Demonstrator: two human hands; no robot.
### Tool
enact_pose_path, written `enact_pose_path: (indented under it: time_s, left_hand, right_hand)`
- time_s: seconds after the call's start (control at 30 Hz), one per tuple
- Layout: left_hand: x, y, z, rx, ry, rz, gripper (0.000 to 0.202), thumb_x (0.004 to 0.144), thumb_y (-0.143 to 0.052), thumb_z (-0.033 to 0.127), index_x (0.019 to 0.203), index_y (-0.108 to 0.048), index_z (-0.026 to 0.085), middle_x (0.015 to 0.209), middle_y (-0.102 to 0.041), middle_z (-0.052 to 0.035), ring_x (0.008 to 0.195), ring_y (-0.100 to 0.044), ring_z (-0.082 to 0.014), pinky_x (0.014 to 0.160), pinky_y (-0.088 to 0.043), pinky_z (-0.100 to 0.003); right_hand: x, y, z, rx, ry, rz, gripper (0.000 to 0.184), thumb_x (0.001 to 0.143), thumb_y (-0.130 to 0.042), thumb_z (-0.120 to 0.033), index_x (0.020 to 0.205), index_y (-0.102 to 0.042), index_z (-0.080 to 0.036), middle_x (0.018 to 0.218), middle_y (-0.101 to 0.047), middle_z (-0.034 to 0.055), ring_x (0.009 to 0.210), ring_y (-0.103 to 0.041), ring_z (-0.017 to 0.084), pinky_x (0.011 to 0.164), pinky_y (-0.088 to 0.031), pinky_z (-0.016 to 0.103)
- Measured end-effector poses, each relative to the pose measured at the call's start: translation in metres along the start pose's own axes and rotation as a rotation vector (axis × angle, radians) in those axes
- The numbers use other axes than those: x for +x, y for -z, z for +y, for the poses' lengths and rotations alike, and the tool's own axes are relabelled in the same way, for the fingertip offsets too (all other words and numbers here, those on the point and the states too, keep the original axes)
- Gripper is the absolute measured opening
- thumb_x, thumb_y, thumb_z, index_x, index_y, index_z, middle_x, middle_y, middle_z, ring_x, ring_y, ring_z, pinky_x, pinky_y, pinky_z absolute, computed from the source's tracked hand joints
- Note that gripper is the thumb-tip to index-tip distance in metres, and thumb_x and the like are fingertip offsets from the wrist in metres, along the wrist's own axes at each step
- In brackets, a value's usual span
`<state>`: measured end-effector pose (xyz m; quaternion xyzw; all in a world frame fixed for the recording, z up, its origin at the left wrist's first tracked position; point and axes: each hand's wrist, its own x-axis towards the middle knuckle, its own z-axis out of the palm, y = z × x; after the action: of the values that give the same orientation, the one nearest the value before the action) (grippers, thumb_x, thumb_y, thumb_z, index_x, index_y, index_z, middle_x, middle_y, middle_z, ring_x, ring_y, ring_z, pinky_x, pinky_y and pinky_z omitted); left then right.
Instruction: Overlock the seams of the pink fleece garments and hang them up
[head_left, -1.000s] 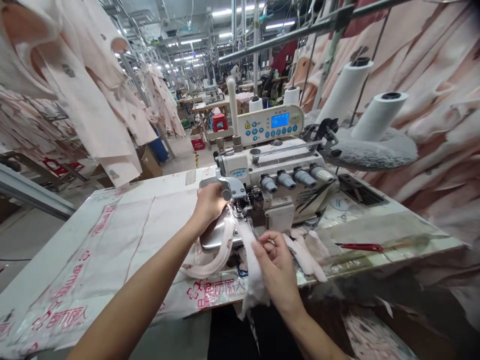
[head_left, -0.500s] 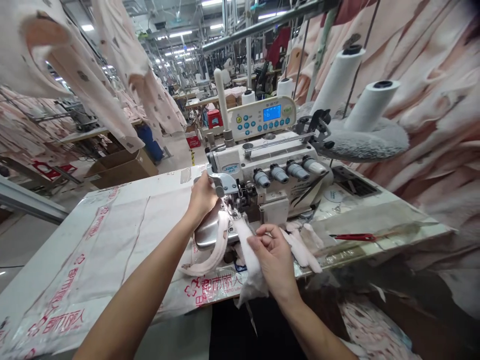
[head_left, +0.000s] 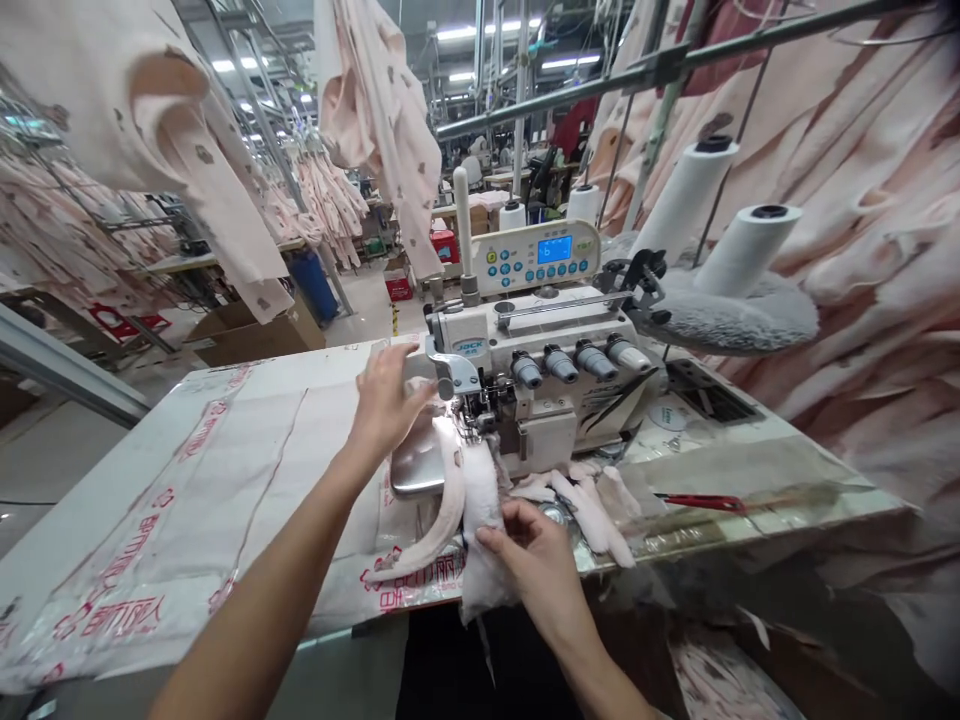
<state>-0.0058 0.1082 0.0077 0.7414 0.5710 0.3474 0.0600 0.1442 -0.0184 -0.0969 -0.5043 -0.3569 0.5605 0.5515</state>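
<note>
An overlock sewing machine (head_left: 540, 350) stands in front of me, its needle area lit. White fluffy fabric (head_left: 482, 490) runs from under the presser foot toward me and hangs over the table edge. My right hand (head_left: 536, 555) pinches this fabric's right side between thumb and fingers. Beside it curves a narrow pale pink fabric strip (head_left: 444, 510), its upper end at the needle area. My left hand (head_left: 386, 400) is raised left of the machine head, fingers apart and holding nothing, above the metal plate (head_left: 416, 465).
Fabric scraps (head_left: 596, 510) and red-handled tweezers (head_left: 701, 501) lie on the right of the table. Thread cones (head_left: 754, 250) stand behind. Plastic sheeting with red print (head_left: 247, 480) covers the left side. Pink garments (head_left: 375, 120) hang overhead.
My left hand has pulled back from the machine head and its fingers have spread. My right hand has moved down along the white fabric toward me. The view has shifted slightly.
</note>
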Motion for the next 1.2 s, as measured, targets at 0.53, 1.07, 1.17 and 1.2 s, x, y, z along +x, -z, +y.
enact_pose_path:
  time_s: [0.53,1.07,1.17,1.2]
  left_hand:
    - [-0.205,-0.007,0.021,-0.667,0.517,-0.346,0.038,0.083,-0.051,0.05,0.072,-0.061,0.015,0.068,-0.059,-0.002,0.064,-0.05,-0.0138,0.059,-0.041,-0.021]
    - [-0.197,-0.011,0.028,-0.596,0.384,-0.217,0.027,0.085,-0.051,0.045,0.078,-0.059,0.02,0.074,-0.061,-0.0013,0.069,-0.057,-0.0156,0.063,-0.043,-0.023]
    - [-0.182,-0.009,0.023,-0.732,0.411,-0.313,0.029,0.086,-0.048,0.047,0.095,-0.058,0.021,0.088,-0.063,-0.004,0.082,-0.058,-0.0178,0.072,-0.046,-0.026]
    - [-0.179,-0.009,0.024,-0.773,0.406,-0.362,0.031,0.086,-0.048,0.047,0.099,-0.057,0.02,0.091,-0.063,-0.0047,0.084,-0.058,-0.0181,0.073,-0.047,-0.027]
  right_hand:
    - [-0.026,-0.004,-0.005,0.377,-0.102,-0.268,0.043,0.067,-0.078,-0.03,0.104,-0.059,-0.019,0.086,-0.069,0.0012,0.074,-0.063,0.012,0.071,-0.048,0.023]
    - [-0.034,0.0,-0.006,0.374,-0.086,-0.343,0.025,0.072,-0.075,-0.028,0.092,-0.069,-0.016,0.081,-0.07,0.003,0.072,-0.061,0.014,0.074,-0.045,0.025]
    - [-0.039,0.002,-0.002,0.364,-0.126,-0.319,0.026,0.077,-0.069,-0.032,0.099,-0.067,-0.018,0.087,-0.069,0.0041,0.074,-0.061,0.015,0.074,-0.046,0.027]
    - [-0.041,0.003,0.001,0.345,-0.136,-0.294,0.027,0.078,-0.069,-0.034,0.099,-0.067,-0.018,0.087,-0.069,0.0042,0.074,-0.06,0.015,0.073,-0.046,0.027]
